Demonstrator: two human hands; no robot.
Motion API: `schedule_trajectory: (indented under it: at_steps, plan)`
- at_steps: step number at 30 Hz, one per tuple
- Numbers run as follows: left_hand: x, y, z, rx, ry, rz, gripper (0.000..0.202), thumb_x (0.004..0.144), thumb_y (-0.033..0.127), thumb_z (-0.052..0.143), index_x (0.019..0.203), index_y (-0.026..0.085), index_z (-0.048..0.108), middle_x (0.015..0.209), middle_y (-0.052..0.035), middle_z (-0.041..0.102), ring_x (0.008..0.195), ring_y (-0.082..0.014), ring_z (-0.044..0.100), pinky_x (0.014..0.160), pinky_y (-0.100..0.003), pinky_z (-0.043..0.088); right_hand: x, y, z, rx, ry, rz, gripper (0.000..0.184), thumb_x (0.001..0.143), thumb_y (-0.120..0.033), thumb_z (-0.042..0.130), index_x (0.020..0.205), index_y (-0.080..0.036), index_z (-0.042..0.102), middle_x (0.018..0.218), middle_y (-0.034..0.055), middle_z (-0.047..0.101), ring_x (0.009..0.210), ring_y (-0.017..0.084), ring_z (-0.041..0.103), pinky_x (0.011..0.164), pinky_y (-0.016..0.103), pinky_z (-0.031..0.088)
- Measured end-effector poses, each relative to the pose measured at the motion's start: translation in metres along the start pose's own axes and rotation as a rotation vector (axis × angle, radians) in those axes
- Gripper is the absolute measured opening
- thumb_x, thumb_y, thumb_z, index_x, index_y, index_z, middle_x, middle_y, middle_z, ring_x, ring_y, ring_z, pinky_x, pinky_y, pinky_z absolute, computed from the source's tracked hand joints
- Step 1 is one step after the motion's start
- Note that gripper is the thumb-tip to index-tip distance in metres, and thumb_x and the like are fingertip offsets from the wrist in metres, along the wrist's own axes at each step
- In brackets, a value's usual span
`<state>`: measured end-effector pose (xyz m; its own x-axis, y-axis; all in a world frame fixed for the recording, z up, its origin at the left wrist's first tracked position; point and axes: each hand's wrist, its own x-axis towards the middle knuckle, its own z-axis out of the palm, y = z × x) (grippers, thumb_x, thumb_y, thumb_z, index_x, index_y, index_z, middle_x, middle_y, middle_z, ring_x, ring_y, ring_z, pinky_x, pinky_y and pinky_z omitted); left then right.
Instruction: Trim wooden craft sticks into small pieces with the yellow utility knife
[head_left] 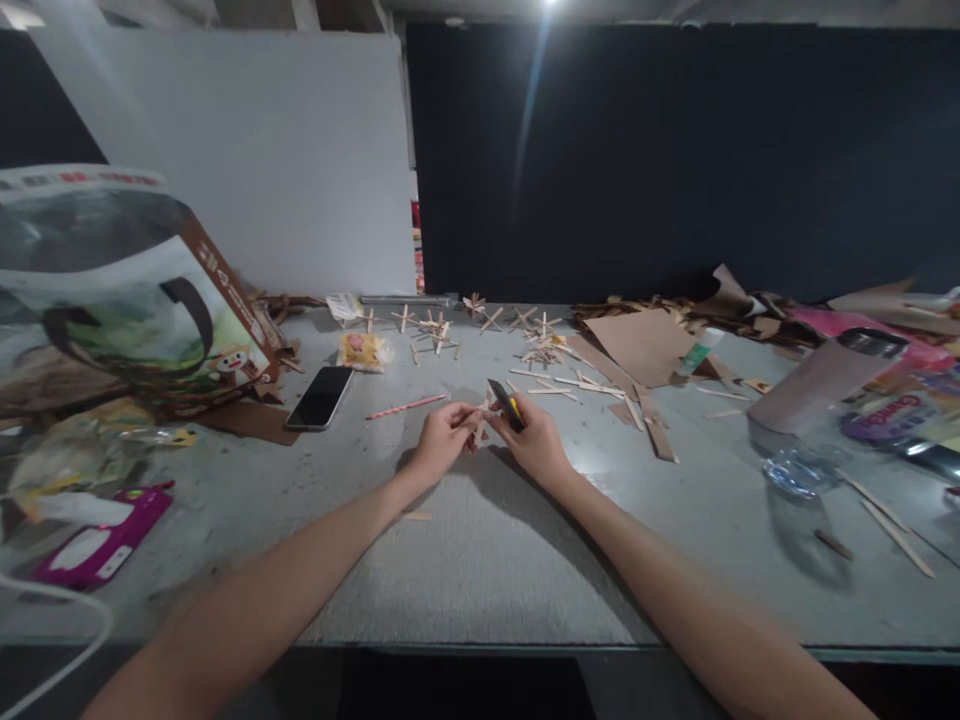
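Observation:
In the middle of the table, my left hand (444,436) pinches a small wooden craft-stick piece (480,428), its fingers closed. Close beside it, my right hand (538,438) is wrapped round a black and yellow utility knife (505,404), which tilts up to the left. The fingertips of both hands nearly meet around the wood, and I cannot tell whether the blade touches it. Beyond my hands lie crossed wooden sticks (439,335) and loose sticks (547,390). A red and white striped pencil (406,406) rests just past my left hand.
To the left are a smartphone (321,398), a yellow packet (364,352), a large printed bag (135,300) and a magenta device (105,540). Cardboard (637,345), a glue stick (700,352), a tumbler (821,380) and clear plastic (799,472) occupy the right. Dark and white panels stand behind.

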<state>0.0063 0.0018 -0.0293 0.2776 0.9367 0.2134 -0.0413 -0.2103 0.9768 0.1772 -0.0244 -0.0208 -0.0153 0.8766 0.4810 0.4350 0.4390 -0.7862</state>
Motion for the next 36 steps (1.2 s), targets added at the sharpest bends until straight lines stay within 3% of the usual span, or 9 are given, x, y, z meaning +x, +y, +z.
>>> schedule_trajectory:
  at_steps: [8,13,17,36]
  plan:
    - [-0.002,0.005,-0.001,-0.011,-0.029,-0.006,0.048,0.083,0.066,0.072,0.079,0.018,0.065,0.055,0.0020,0.062,0.046,-0.0123,0.056,0.048,-0.024,0.043,0.001,-0.001,0.000,-0.038,0.003,0.002,0.031,0.091,-0.053,0.061,0.084,-0.023,0.060,0.061,-0.0034,0.056,0.056,0.017,0.050,0.057,0.028,0.038]
    - [-0.004,0.006,0.000,-0.054,-0.060,-0.029,0.032,0.078,0.043,0.078,0.093,0.017,0.068,0.060,0.0026,0.065,0.049,-0.0125,0.058,0.051,-0.024,0.045,0.001,-0.001,-0.002,-0.041,-0.002,-0.002,0.027,0.093,-0.049,0.060,0.085,-0.024,0.061,0.065,-0.0011,0.061,0.059,0.018,0.056,0.061,0.029,0.042]
    - [-0.003,0.003,0.001,-0.085,-0.083,-0.033,0.029,0.072,0.031,0.080,0.094,0.017,0.067,0.061,0.0035,0.065,0.050,-0.0118,0.059,0.054,-0.025,0.047,0.001,0.001,-0.001,-0.040,0.014,-0.009,0.025,0.093,-0.048,0.060,0.086,-0.024,0.061,0.069,0.0009,0.066,0.062,0.020,0.060,0.063,0.029,0.045]
    - [0.000,-0.001,0.000,-0.117,-0.094,-0.038,0.035,0.069,0.039,0.088,0.086,0.017,0.066,0.066,0.0009,0.070,0.053,-0.0126,0.063,0.056,-0.026,0.052,-0.001,0.010,-0.002,-0.169,-0.056,-0.087,0.019,0.099,-0.038,0.056,0.095,-0.023,0.066,0.089,0.0100,0.076,0.082,0.027,0.072,0.074,0.034,0.052]
